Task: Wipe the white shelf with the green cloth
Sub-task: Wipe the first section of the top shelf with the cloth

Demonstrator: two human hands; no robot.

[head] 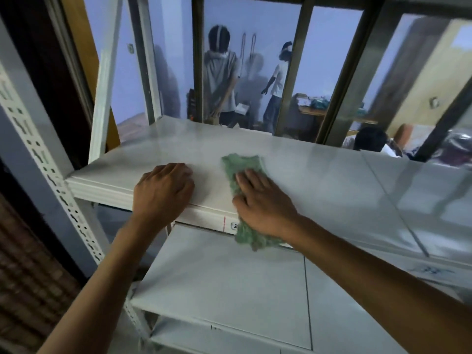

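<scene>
Green fuzzy cloth [244,198] lies across the front edge of the white glossy metal shelf [319,180], its far end flat on the top surface, its near end hanging over the lip. Right hand [263,203] lies palm-down on the cloth, fingers straight and slightly spread, pressing it to the shelf; nothing gripped. Left hand [162,191] rests on the same front edge just left of the cloth, apart from it, fingers bent under in a loose fist, holding nothing. White perforated upright post [48,180] stands at the shelf's left corner. Lower white shelf [224,284] sits below, seam lines visible. Behind the shelf, a metal-framed window [293,72] looks into a blue-walled room; two people [221,75] stand there, backs turned.
</scene>
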